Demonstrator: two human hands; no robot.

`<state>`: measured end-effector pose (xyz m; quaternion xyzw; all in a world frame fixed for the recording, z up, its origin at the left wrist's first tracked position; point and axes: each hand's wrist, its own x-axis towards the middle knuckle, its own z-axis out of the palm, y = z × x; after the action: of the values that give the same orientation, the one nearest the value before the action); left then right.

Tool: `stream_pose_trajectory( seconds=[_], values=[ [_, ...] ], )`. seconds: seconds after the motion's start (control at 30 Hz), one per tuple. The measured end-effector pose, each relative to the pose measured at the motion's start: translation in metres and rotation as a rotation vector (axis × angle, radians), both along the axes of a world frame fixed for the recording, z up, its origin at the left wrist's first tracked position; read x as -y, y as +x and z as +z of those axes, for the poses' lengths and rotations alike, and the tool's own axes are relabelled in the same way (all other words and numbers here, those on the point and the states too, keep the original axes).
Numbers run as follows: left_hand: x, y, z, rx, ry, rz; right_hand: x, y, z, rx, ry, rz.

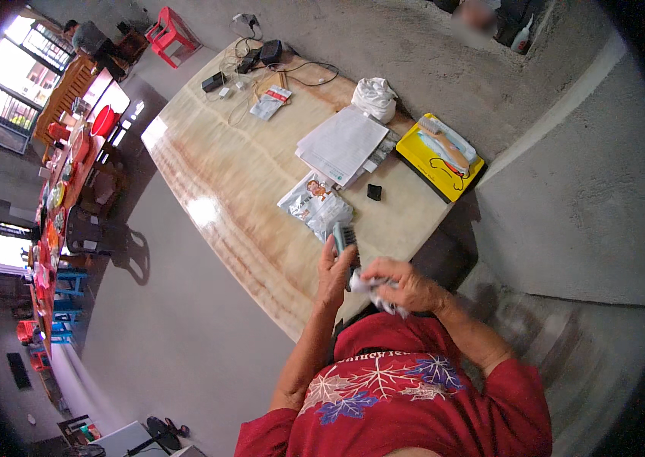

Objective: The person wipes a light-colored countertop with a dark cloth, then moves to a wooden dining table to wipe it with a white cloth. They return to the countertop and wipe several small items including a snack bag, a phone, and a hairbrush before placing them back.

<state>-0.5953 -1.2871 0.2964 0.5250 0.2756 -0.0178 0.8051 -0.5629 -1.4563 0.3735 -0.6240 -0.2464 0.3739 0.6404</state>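
Note:
Over the near end of the marble-patterned table (235,194), my left hand (332,266) is closed around a hairbrush (344,238) with a pale blue-green body and dark bristles. The bristles face right. Close beside it, my right hand (406,286) grips a crumpled white cloth (378,292), and part of the cloth hangs below the fingers. Just beyond the brush lies a white plastic bag (315,204) with a cartoon figure on it. A small black object (374,192) rests to the right of that bag.
White papers (343,145) lie mid-table, with a bundled white bag (374,99) behind. A yellow tray (430,156) at the right edge holds a wooden-handled brush (444,143). Cables and black adapters (270,52) sit at the far end. A red stool (172,36) and a distant person stand beyond.

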Motion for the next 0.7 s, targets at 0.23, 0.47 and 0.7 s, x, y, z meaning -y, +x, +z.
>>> stream_pose_trajectory(
  seconds=[0.23, 0.47, 0.7],
  values=[
    [0.017, -0.013, 0.005, 0.079, 0.903, -0.089, -0.026, 0.006, -0.016, 1.054, -0.284, -0.143],
    [0.019, -0.017, 0.038, 0.162, 1.279, -0.093, -0.021, 0.042, -0.019, 0.982, -0.471, -0.456],
    [0.022, -0.015, 0.017, 0.226, 1.403, -0.179, -0.036, 0.006, -0.032, 1.111, -0.447, -0.150]
  ],
)
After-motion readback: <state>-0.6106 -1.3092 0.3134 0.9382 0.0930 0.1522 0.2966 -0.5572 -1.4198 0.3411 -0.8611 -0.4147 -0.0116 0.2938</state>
